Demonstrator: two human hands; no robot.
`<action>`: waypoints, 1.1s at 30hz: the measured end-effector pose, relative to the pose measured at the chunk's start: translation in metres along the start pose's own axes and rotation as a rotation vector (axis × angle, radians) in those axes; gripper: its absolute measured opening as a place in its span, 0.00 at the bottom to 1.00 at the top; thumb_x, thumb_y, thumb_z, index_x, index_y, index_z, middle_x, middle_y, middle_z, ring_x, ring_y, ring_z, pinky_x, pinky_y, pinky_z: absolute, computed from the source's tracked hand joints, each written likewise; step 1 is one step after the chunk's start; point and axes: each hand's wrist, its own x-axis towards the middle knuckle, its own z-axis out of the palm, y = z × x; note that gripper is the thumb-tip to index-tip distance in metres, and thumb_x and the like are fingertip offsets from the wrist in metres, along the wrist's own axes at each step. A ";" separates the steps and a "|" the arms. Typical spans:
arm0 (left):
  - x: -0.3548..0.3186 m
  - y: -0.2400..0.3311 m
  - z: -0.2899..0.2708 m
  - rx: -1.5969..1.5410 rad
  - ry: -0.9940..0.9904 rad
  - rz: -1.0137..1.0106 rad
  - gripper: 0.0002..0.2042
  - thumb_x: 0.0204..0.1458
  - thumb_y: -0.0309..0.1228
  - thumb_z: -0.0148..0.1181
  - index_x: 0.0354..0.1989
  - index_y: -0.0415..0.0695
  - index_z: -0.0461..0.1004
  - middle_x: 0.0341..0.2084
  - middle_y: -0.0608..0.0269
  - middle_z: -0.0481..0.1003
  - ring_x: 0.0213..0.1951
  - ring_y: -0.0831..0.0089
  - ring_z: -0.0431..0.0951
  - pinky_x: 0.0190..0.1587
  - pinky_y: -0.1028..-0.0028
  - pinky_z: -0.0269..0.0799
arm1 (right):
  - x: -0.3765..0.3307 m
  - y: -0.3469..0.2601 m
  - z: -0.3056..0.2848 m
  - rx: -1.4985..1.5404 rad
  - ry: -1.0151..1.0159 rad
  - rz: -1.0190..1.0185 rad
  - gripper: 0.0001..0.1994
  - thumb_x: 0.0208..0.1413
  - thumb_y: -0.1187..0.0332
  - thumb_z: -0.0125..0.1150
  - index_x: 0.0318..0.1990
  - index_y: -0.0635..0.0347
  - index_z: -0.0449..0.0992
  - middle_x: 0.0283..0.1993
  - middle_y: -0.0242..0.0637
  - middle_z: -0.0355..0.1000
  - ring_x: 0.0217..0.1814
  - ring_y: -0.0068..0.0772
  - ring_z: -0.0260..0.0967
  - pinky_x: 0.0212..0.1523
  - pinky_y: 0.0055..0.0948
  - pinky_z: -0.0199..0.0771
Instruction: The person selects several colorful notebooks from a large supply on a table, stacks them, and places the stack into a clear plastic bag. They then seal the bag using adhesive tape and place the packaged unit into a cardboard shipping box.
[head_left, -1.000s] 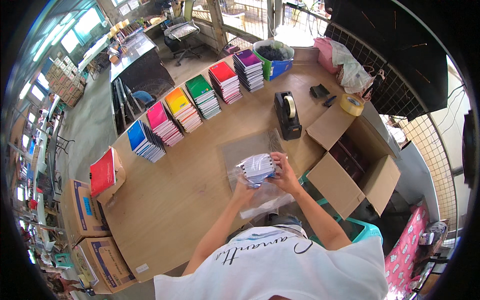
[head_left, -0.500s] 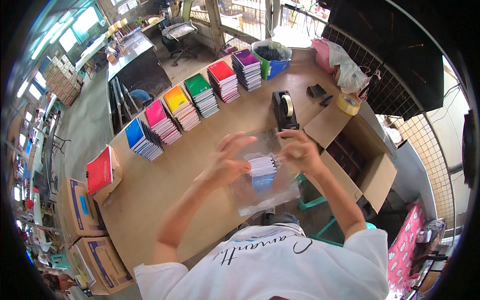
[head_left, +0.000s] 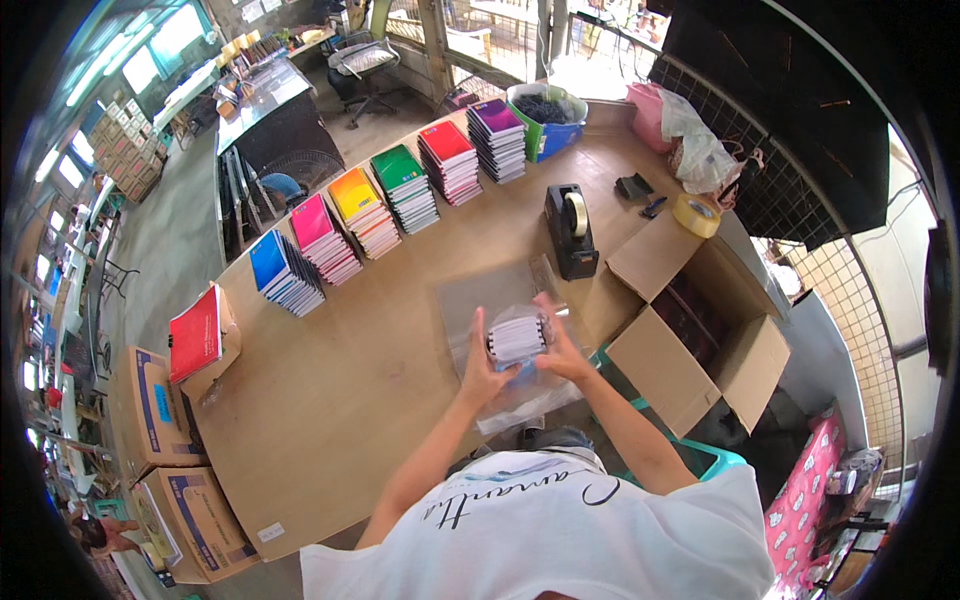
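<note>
A small stack of notebooks (head_left: 516, 341), white page edges upward, stands in a clear plastic bag (head_left: 510, 408) near the table's front edge. Against its left side presses my left hand (head_left: 484, 368), thumb and fingers curved round it. On the opposite side my right hand (head_left: 562, 352) grips the same stack through the film. A bit of blue cover shows faintly below the pages. Beneath and beyond the hands lies a flat sheet of clear plastic (head_left: 458, 298). A black tape dispenser (head_left: 572, 235) with a roll of tape is just past my right hand.
Stacks of notebooks in blue (head_left: 285, 275), pink (head_left: 325, 240), yellow (head_left: 364, 212), green (head_left: 405, 190), red (head_left: 449, 165) and purple (head_left: 497, 142) line the far edge. An open carton (head_left: 660, 365) is at right, near a tape roll (head_left: 697, 214). Closed cartons (head_left: 158, 410) stand left.
Both hands have come down and closed in on the stack's sides from their raised, spread position. The bag's film now lies gathered around the notebooks.
</note>
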 end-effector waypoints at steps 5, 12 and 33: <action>-0.030 -0.026 0.000 0.431 0.400 0.451 0.34 0.37 0.22 0.69 0.54 0.42 0.56 0.52 0.52 0.63 0.48 0.57 0.67 0.53 0.61 0.63 | 0.064 -0.163 -0.021 -0.807 -0.661 -0.020 0.26 0.39 0.66 0.71 0.50 0.52 0.72 0.51 0.35 0.72 0.41 0.39 0.72 0.41 0.33 0.72; -0.005 0.003 -0.043 0.739 -0.116 0.657 0.29 0.35 0.21 0.66 0.47 0.44 0.59 0.47 0.50 0.68 0.51 0.52 0.67 0.56 0.57 0.58 | 0.106 -0.110 -0.028 -0.862 -0.908 -0.383 0.08 0.42 0.72 0.62 0.31 0.57 0.70 0.35 0.35 0.72 0.32 0.43 0.71 0.31 0.39 0.71; 0.006 0.024 -0.066 0.998 -0.338 0.655 0.27 0.41 0.26 0.59 0.55 0.50 0.64 0.56 0.66 0.65 0.61 0.63 0.60 0.69 0.49 0.33 | 0.110 -0.116 -0.013 -0.799 -0.894 -0.395 0.07 0.43 0.72 0.62 0.26 0.59 0.68 0.29 0.36 0.68 0.36 0.42 0.70 0.33 0.38 0.71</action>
